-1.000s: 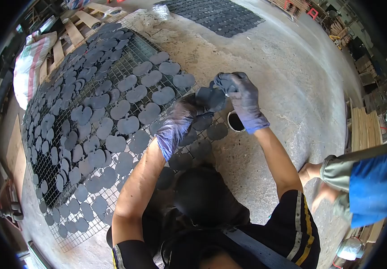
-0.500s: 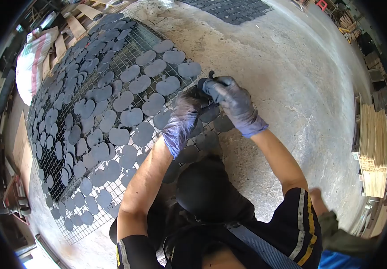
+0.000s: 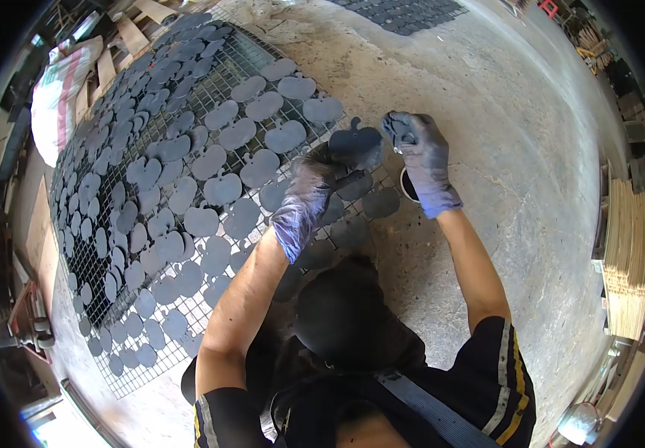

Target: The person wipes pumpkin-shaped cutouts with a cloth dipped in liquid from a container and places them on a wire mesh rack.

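Observation:
My left hand (image 3: 307, 196), in a stained purple glove, is closed on the edge of a flat, dark pumpkin-shaped cutout (image 3: 356, 145), its stem pointing up. Gloved as well, my right hand (image 3: 421, 145) is raised just right of the cutout, apart from it, with the fingers curled around something dark that I cannot make out. Partly behind the right wrist is a round container (image 3: 410, 185) with dark contents. Beneath my left hand, many similar grey cutouts (image 3: 224, 189) lie on a wire mesh rack (image 3: 143, 377), some overlapping.
Concrete floor (image 3: 501, 194) stretches to the right. A stack of wood strips (image 3: 627, 261) stands along the right side. At the upper left are a white sack (image 3: 61, 97) and wooden boards (image 3: 132, 33). Another spread of dark pieces (image 3: 404, 13) lies at the far top.
My right hand has moved off the cutout to the right, exposing its face and the round container. My left hand keeps its grip. A person at the lower right has left view.

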Motion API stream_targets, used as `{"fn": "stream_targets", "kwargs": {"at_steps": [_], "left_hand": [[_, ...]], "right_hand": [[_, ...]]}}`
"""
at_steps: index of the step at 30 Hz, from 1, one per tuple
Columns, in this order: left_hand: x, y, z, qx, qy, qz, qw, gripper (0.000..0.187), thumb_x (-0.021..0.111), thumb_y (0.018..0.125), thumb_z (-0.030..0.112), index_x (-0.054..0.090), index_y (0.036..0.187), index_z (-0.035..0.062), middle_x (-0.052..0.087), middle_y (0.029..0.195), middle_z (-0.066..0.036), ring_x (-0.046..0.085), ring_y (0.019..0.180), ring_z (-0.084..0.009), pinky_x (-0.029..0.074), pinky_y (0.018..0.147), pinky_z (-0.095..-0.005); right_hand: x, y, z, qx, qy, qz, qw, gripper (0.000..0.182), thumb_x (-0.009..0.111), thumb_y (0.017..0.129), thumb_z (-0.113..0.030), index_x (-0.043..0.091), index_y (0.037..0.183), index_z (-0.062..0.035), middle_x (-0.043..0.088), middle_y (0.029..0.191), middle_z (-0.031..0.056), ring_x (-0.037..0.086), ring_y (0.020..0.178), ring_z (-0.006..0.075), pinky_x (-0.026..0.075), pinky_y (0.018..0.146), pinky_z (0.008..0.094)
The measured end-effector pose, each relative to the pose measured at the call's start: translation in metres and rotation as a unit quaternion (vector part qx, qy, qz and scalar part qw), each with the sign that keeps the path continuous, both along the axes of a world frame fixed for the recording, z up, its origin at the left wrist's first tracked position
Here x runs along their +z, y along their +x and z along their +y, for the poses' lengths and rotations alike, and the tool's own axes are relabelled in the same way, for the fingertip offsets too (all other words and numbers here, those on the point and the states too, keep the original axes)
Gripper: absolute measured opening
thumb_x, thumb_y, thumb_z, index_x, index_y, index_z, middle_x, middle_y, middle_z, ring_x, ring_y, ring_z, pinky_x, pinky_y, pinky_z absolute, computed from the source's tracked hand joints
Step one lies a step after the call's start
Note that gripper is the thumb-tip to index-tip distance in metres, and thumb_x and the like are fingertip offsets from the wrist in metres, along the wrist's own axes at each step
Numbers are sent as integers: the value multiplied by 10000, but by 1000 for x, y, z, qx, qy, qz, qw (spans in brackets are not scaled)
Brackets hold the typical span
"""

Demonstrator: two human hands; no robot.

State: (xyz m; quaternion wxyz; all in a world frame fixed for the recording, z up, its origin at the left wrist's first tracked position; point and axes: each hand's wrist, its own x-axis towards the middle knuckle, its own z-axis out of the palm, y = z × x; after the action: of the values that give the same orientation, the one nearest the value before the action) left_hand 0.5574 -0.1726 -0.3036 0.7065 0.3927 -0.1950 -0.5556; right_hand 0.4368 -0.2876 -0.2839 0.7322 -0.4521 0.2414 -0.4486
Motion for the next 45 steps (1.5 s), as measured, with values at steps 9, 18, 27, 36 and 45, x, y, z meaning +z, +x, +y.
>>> {"fn": "stream_targets", "kwargs": {"at_steps": [9, 18, 27, 36, 45], "left_hand": [[-8, 17, 0, -141, -101, 231, 957, 297, 407, 715, 6, 459, 982, -112, 530, 979, -169, 527, 894, -251, 419, 822, -336], [10, 8, 6, 0, 93, 38, 995, 207, 499, 767, 11, 516, 964, -52, 579, 860, -96, 574, 656, -160, 450, 510, -172], [1, 11, -3, 34, 81, 116, 989, 226, 464, 806, 31, 489, 1012, -61, 557, 916, -135, 572, 808, -206, 498, 658, -239], [6, 12, 7, 53, 84, 36, 994, 248, 472, 818, 82, 488, 1026, -53, 552, 913, -101, 556, 825, -164, 475, 741, -267], [2, 20, 19, 47, 66, -176, 981, 227, 521, 781, 90, 544, 980, -16, 576, 881, -58, 545, 756, -131, 456, 687, -235]], "right_hand": [[4, 13, 27, 91, -462, 239, 849, 371, 466, 591, 145, 583, 871, -68, 565, 844, 91, 571, 780, 205, 452, 673, 268], [16, -13, 4, 205, -734, 349, 545, 210, 501, 667, -16, 586, 803, -153, 544, 871, 27, 565, 697, 208, 459, 589, 294], [-13, -17, 31, 76, -508, 350, 783, 376, 476, 678, 94, 544, 984, -114, 512, 932, 86, 572, 810, 210, 473, 687, 289], [8, -16, 20, -99, -494, 348, 791, 280, 493, 692, 35, 550, 926, -108, 552, 784, 54, 555, 736, 166, 455, 652, 251], [-26, -11, -10, -46, -274, 172, 945, 197, 434, 757, 18, 542, 914, -32, 555, 855, 64, 537, 729, 153, 437, 651, 259]]}}
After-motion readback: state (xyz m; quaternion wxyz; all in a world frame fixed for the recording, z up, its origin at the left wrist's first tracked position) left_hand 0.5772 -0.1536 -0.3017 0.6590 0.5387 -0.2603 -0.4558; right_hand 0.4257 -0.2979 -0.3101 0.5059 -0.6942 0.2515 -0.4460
